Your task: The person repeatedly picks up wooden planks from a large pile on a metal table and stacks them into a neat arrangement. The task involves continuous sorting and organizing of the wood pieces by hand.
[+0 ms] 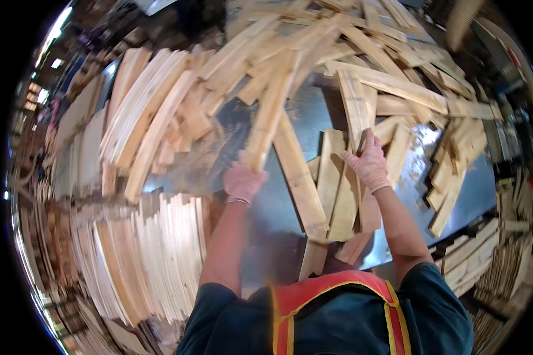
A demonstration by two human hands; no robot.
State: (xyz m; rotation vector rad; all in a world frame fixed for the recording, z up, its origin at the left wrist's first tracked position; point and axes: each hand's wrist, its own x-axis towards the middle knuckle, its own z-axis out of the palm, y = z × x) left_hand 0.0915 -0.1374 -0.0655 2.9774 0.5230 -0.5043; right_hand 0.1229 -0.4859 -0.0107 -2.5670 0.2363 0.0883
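My left hand [244, 178], in a thin pale glove and slightly blurred, is closed on the near end of a wooden board [275, 106]. That board slants up and away to the right, its far end over the heaped boards. My right hand [370, 164], also gloved, grips the near end of another wooden board [352, 100] by its edge. Between my hands a loose board [299, 174] lies slanted on the metal tabletop [278, 207]. Closer to my right hand, a few more boards [330, 168] overlap, partly hidden beneath one another.
A jumbled heap of boards [397, 77] covers the far side and right of the table. Stacked boards [154, 106] stand at the left, with a tight row of boards [172, 248] nearer me. More lumber [474, 254] is piled at the lower right.
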